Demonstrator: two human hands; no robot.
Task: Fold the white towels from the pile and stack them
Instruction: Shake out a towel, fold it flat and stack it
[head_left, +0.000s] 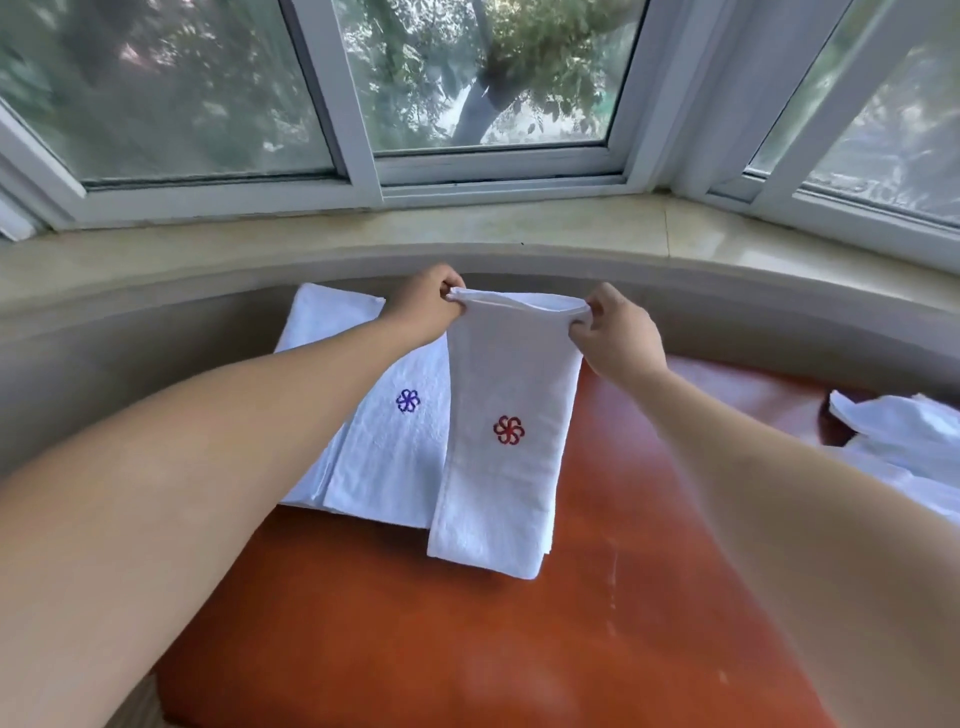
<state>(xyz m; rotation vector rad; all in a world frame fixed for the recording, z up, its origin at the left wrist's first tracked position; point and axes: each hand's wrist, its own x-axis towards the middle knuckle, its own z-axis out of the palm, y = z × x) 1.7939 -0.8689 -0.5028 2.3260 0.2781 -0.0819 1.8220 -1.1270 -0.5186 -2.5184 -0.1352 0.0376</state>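
Observation:
A long folded white towel with a red flower emblem (511, 415) lies lengthwise on the orange-brown table (623, 597). My left hand (423, 304) pinches its far left corner and my right hand (618, 335) pinches its far right corner, so the far edge is lifted slightly. To the left lies a folded white towel with a blue flower emblem (389, 441), partly under my left forearm and overlapped by the red-emblem towel's edge. A pile of unfolded white towels (904, 441) sits at the table's right edge.
A beige stone window ledge (363, 234) curves round the far side of the table, with white-framed windows (493, 171) above it. Bare tabletop lies in front of the towels and between them and the pile.

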